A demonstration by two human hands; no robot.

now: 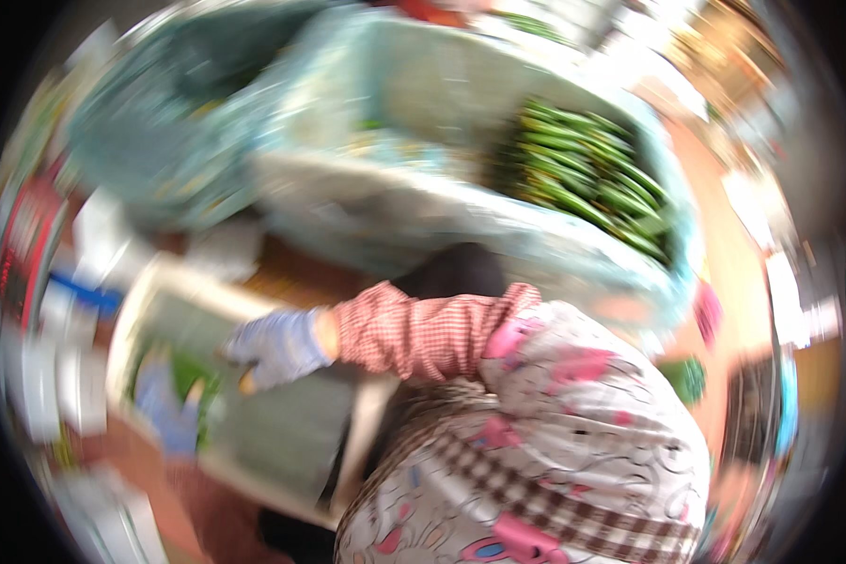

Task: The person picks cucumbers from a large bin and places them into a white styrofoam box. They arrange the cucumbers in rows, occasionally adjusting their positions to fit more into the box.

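Note:
Both hands wear blue-grey knit gloves with some fingertips bare. My right hand [278,349], in a red checked sleeve, is over a pale rectangular bin [289,430] with its thumb apart from the fingers; nothing shows in it. My left hand [162,405] is at the bin's far left end, against green produce [192,374]; blur hides whether it grips any. Beyond the bin, a large container lined with bluish clear plastic [458,197] holds a stack of long green vegetables, perhaps cucumbers [585,169], at its right end.
Another bluish plastic liner [162,134] spreads at upper left. White boxes or papers [106,233] and a red-edged dark object [25,247] lie at left. A green object [684,379] and a dark crate [751,409] are on the reddish floor at right.

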